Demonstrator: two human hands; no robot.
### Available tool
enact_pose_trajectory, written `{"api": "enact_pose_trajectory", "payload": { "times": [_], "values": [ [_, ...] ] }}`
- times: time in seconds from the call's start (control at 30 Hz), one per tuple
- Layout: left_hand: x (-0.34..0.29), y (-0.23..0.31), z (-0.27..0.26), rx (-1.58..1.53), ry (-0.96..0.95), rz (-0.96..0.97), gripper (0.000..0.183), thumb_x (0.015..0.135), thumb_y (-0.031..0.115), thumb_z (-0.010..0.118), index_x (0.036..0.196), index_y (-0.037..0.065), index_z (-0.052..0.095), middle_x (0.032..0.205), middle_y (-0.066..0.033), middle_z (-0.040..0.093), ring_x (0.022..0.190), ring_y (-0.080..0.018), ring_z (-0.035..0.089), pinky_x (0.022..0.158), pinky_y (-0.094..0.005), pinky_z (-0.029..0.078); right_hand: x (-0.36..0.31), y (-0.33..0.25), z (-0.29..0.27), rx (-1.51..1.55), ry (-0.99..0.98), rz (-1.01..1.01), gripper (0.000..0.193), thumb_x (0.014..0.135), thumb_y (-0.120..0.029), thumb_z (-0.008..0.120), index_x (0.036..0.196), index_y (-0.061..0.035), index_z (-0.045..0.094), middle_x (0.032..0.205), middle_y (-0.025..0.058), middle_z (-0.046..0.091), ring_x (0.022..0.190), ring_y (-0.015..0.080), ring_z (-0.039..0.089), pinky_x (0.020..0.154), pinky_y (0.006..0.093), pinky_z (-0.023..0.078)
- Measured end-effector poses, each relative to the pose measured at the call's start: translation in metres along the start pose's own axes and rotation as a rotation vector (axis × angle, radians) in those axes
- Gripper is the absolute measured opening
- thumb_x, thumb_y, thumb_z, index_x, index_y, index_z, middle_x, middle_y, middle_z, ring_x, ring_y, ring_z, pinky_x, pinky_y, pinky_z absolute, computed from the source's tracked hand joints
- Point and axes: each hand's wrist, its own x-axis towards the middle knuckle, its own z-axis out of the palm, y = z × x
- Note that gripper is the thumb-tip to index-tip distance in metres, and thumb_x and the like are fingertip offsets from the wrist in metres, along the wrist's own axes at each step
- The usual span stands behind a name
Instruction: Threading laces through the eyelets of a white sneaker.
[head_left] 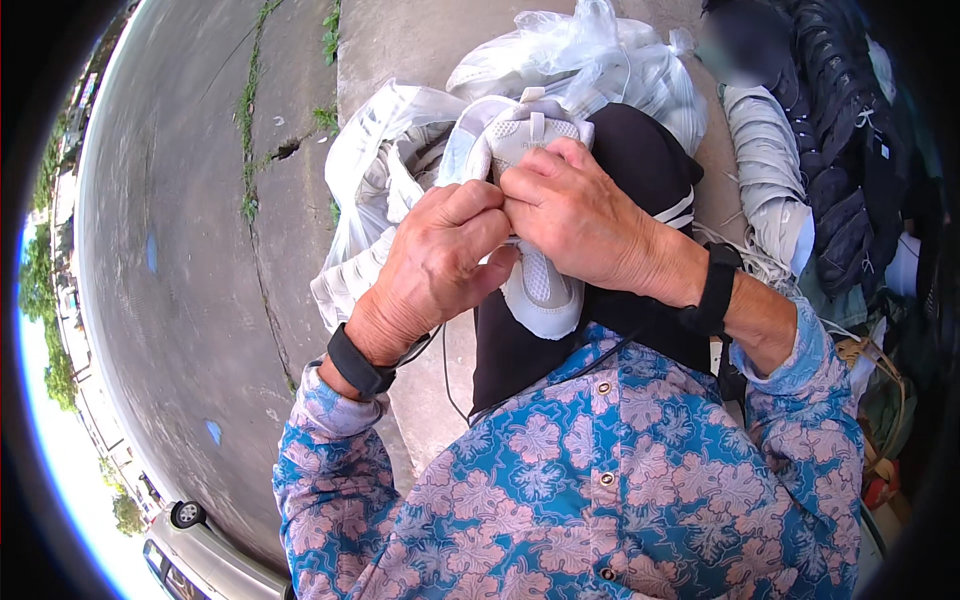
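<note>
Shoe upper (545, 300), white and grey, lay over dark cloth (640, 150) at the frame's upper centre, toe pointing downward. Left grip (435, 250) and right grip (585, 215) were curled closed, pinching its midsection, fingertips partly hidden. A translucent bag (600, 55) sat at top centre.

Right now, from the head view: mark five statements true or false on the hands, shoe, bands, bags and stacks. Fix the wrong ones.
1. The left hand and right hand both touch the shoe. True.
2. The shoe is black. False: it is pale, whitish grey.
3. Only one wrist wears a band. False: a black left band and a black right band both show.
4. The bags beyond the hands are opaque green. False: they are whitish and see-through.
5. A dark stack lies to the right of a pale stack. True.
</note>
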Motion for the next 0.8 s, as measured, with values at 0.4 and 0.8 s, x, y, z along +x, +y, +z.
{"api": "enact_pose_trajectory", "payload": {
  "times": [0.4, 0.8],
  "values": [
    [0.006, 0.003, -0.001, -0.123, -0.041, -0.107, 0.019, 0.068, 0.003, 0.073, 0.08, 0.004, 0.059, 0.086, -0.0093, 0.057, 0.077, -0.0282, 0.06, 0.068, -0.0365, 0.05, 0.005, 0.044, -0.043, 0.129, 0.128, 0.115, 0.006, 0.078, 0.002, 0.06, 0.083, -0.0003, 0.061, 0.084, 0.0125, 0.056, 0.082, 0.0304, 0.06, 0.07, 0.0384, 0.049],
    [0.014, 0.053, 0.012, -0.582, 0.054, -0.664, 0.032, 0.102, 0.026, 0.051, 0.088, -0.001, 0.062, 0.065, -0.0048, 0.053, 0.061, -0.0129, 0.048, 0.057, -0.0296, 0.042, -0.045, 0.019, -0.036, 0.141, -0.049, 0.207, 0.032, 0.077, -0.01, 0.072, 0.107, -0.007, 0.062, 0.112, 0.0065, 0.056, 0.098, 0.0246, 0.055, 0.084, 0.0388, 0.043]
  ]
}}
